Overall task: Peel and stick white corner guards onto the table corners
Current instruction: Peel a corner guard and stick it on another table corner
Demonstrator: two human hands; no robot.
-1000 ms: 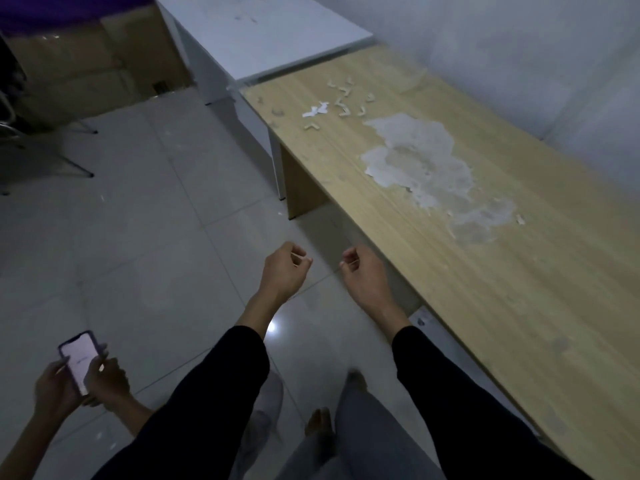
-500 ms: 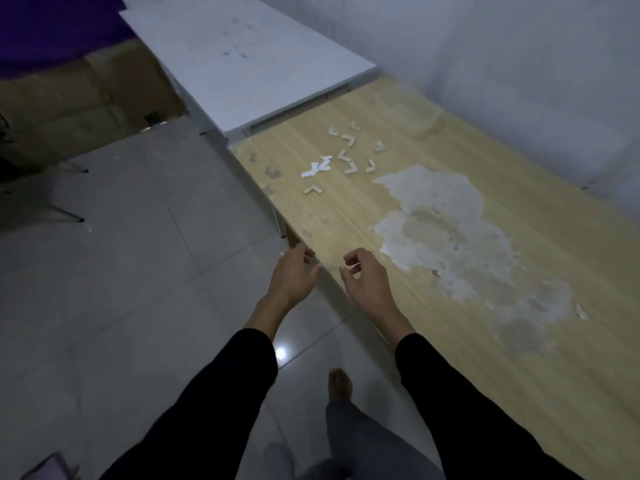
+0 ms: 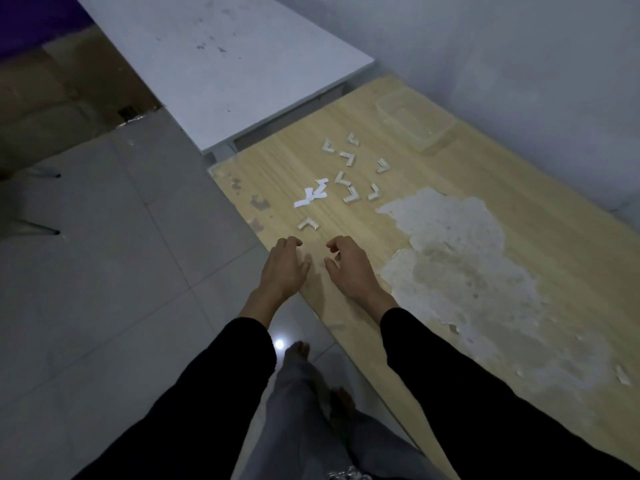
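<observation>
Several white L-shaped corner guards (image 3: 349, 174) lie scattered on the wooden table (image 3: 433, 161), near its far left corner (image 3: 215, 170). One guard (image 3: 309, 223) lies apart, just ahead of my hands. White peeled backing strips (image 3: 311, 195) lie left of the cluster. My left hand (image 3: 284, 270) hovers over the table's front edge with loosely curled fingers. My right hand (image 3: 350, 270) is beside it over the tabletop, its fingers also loosely curled. I see nothing between the fingers of either hand.
A large patch of peeled, grey veneer (image 3: 453, 265) covers the tabletop right of my hands. A white table (image 3: 225, 64) butts against the wooden table's far end. A faint clear tray (image 3: 414, 124) sits near the wall. Chair legs (image 3: 38, 202) stand on the tiled floor at left.
I have walked along the table toward the guards. My hands moved from over the floor to the table edge. The small white pieces pinched earlier no longer show. The person with a phone left view.
</observation>
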